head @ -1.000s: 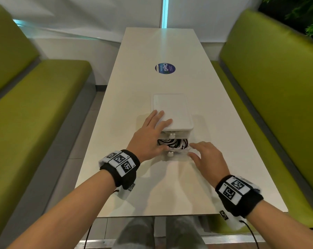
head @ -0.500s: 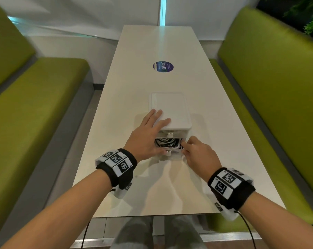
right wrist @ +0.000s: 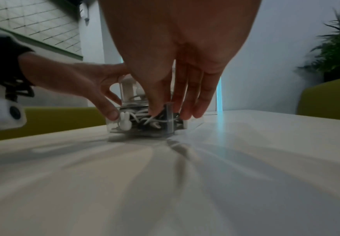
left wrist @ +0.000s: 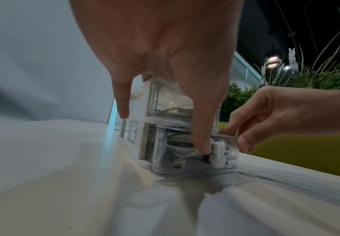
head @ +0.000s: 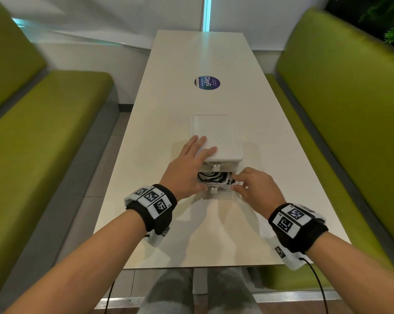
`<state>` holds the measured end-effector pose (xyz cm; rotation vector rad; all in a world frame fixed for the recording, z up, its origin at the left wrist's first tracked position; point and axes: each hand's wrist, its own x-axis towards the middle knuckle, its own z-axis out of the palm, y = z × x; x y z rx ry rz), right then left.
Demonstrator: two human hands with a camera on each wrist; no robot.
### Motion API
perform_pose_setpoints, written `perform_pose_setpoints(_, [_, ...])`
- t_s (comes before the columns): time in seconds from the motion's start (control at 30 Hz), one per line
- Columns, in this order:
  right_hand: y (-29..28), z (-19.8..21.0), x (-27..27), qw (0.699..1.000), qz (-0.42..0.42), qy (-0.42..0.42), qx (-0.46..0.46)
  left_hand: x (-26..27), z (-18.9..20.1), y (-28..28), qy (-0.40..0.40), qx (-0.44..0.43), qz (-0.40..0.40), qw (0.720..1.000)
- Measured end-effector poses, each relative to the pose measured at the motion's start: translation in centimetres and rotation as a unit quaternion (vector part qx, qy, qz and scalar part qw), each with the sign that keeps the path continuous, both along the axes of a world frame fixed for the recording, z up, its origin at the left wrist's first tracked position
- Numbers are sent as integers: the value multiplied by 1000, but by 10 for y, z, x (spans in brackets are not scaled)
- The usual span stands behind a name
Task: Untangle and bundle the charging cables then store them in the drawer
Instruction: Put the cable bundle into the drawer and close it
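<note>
The right hand [head: 256, 188] has moved onto the drawer [head: 216, 181] front, fingers among the cables [head: 212, 177].

surface: white table [head: 191, 234] | on it: drawer unit [head: 216, 137], round sticker [head: 207, 82]

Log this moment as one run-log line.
stage: storing | cables in open lower drawer | left hand steadies drawer unit | right hand at drawer front
</note>
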<state>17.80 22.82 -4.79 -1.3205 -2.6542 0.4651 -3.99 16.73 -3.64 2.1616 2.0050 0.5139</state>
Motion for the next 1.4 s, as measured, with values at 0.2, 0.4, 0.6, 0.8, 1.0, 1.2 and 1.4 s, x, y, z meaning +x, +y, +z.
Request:
perform_pose_setpoints(0.2, [-3, 0, -7, 997, 41, -58, 28, 1, 1, 0, 21, -3, -1, 1000])
perform_pose_setpoints(0.4, [-9, -4, -4, 963, 83, -21, 256, 0, 0, 0, 25, 9, 6, 1000])
perform_pose_setpoints(0.6, [0, 6, -8, 982, 89, 40, 161, -2, -4, 0, 11, 11, 5, 1000])
perform_pose_setpoints(0.8, [8, 7, -19, 987, 70, 44, 135, 1, -9, 5, -7, 28, 33, 999])
perform_pose_setpoints(1.0, [10, 1, -23, 978, 65, 107, 168, 1, -15, 6, 1, 51, 39, 998])
perform_pose_setpoints(1.2, [16, 4, -23, 994, 33, 81, 72, -6, -13, 4, 3, 64, 17, 998])
perform_pose_setpoints(1.4, [12, -2, -40, 990, -14, 91, 106, -3, -17, 7, -7, 103, 26, 994])
